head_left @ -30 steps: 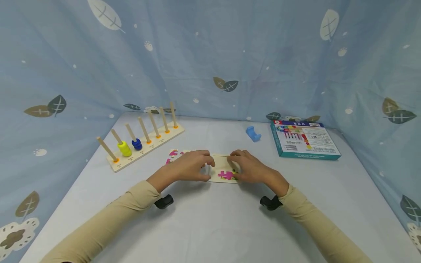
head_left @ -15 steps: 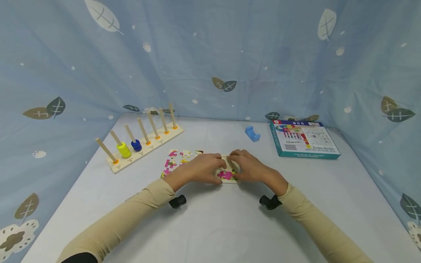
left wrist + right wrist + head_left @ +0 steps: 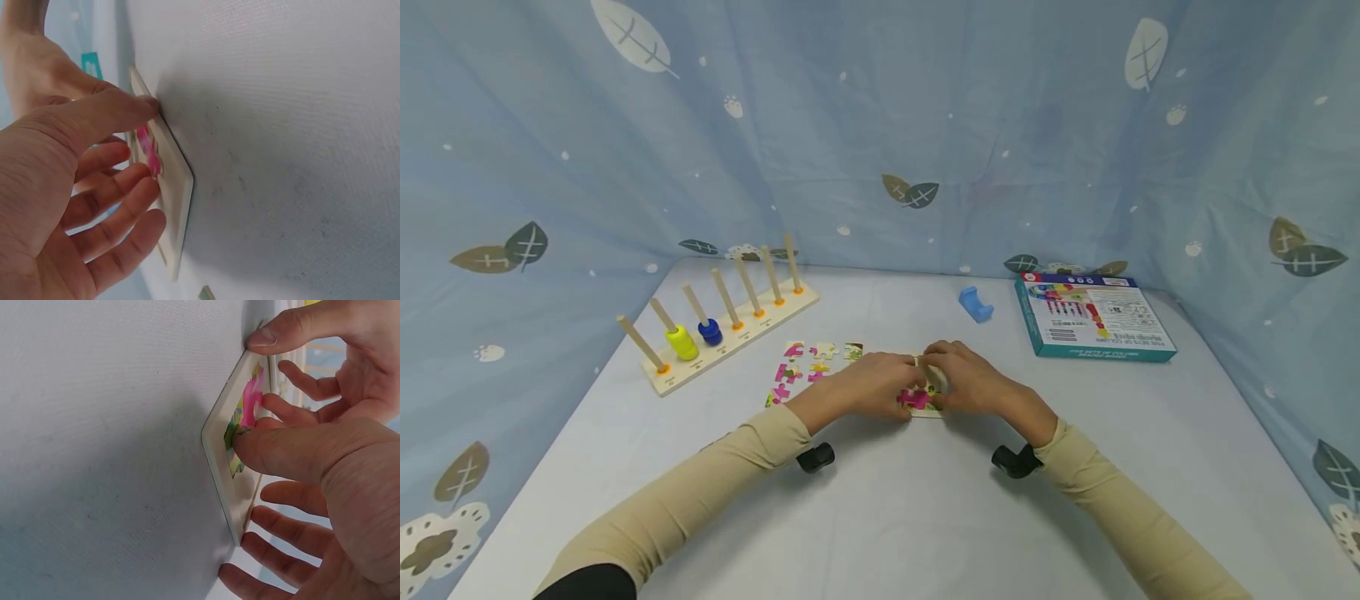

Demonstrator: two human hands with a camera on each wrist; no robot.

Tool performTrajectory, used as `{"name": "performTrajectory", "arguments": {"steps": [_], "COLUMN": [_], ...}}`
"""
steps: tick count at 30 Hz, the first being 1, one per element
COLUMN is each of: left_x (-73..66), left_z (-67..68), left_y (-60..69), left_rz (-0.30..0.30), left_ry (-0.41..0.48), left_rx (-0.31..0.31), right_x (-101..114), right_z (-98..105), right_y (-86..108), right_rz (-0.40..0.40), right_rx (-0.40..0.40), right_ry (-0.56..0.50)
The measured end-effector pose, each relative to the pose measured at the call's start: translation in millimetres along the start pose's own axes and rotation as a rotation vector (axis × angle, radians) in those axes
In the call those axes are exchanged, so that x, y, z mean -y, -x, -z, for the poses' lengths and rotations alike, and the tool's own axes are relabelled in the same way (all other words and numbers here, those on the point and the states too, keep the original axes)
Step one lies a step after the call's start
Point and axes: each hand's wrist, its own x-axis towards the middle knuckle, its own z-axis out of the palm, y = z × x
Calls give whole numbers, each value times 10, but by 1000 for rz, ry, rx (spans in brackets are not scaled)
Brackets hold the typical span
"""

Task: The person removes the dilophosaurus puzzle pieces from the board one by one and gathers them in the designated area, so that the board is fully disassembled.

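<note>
A pale wooden puzzle board point(image 3: 176, 187) lies between my two hands, with joined pink and green puzzle pieces point(image 3: 252, 400) along its near side. My left hand point(image 3: 876, 385) reaches over the board's left part. Its thumb touches the near edge, and its loosely bent fingers hover over or touch the pink pieces; contact is unclear. My right hand point(image 3: 970, 379) steadies the board from the right, thumb pressing a green piece point(image 3: 230, 434) and fingers at the far edge. Several loose puzzle pieces point(image 3: 788, 372) lie left of the board, partly hidden by the left hand.
At the back left stands a wooden peg stand point(image 3: 767, 318) with yellow rings point(image 3: 682, 342) and blue rings point(image 3: 710, 332). A light blue plastic holder point(image 3: 976, 305) sits behind the board. To the right lies a flat teal-edged box point(image 3: 1097, 321). A blue patterned curtain point(image 3: 820, 133) surrounds the table.
My left hand has moved right across the board, closer to the right hand, uncovering more of the loose pieces. The right hand stays at the board's right side.
</note>
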Motion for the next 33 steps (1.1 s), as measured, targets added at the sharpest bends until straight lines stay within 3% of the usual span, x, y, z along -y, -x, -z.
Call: {"name": "performTrajectory", "arguments": {"steps": [22,33], "left_x": [-44,-27], "left_z": [35,-3], "left_y": [-12,44], "left_rz": [46,14], "left_ry": [55,70], "left_rx": [24,5], "right_x": [59,38], "right_z": [11,-4], "right_y": [-2,10], "right_rz": [-26,-26], "right_rx": [22,23], "right_ry": [-4,13]}}
